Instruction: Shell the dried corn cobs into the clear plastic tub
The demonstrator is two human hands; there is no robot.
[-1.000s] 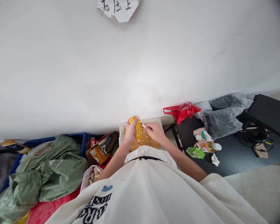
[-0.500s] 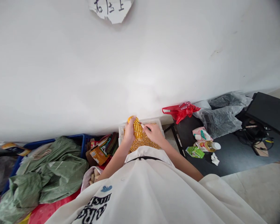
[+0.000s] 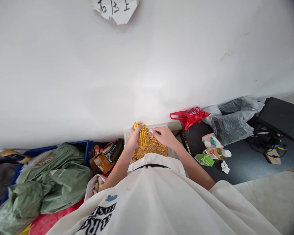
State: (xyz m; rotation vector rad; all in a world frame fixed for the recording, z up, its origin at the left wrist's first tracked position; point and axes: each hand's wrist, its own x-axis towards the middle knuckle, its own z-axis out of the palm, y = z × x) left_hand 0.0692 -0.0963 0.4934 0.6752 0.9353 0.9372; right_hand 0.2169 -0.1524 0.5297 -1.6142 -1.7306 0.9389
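Note:
A yellow corn cob (image 3: pixel 143 136) is tilted upright in my left hand (image 3: pixel 134 137), whose fingers wrap round its left side with the thumb across the upper part. Close by on the right, my right hand (image 3: pixel 166 136) pinches a small tool (image 3: pixel 150 131) with a shiny front end and a dark handle; its exact kind is hard to make out. A slight gap seems to separate the tool from the cob. Beneath both hands is a pale plastic bin (image 3: pixel 163 126) holding loose corn kernels (image 3: pixel 153 148). My white shirt hides the bin's near side.
To the left stands a blue crate (image 3: pixel 88 148) with green plastic sheeting (image 3: pixel 61 173) over it. On the right, a black surface (image 3: pixel 237 168) bears a red plastic bag (image 3: pixel 192 117), a bottle (image 3: pixel 218 153), a green packet (image 3: pixel 204 160) and cables. A white wall (image 3: pixel 147 65) rises ahead.
My right hand and the tool have drawn back to the right, away from the cob. The cob and left hand have shifted slightly left.

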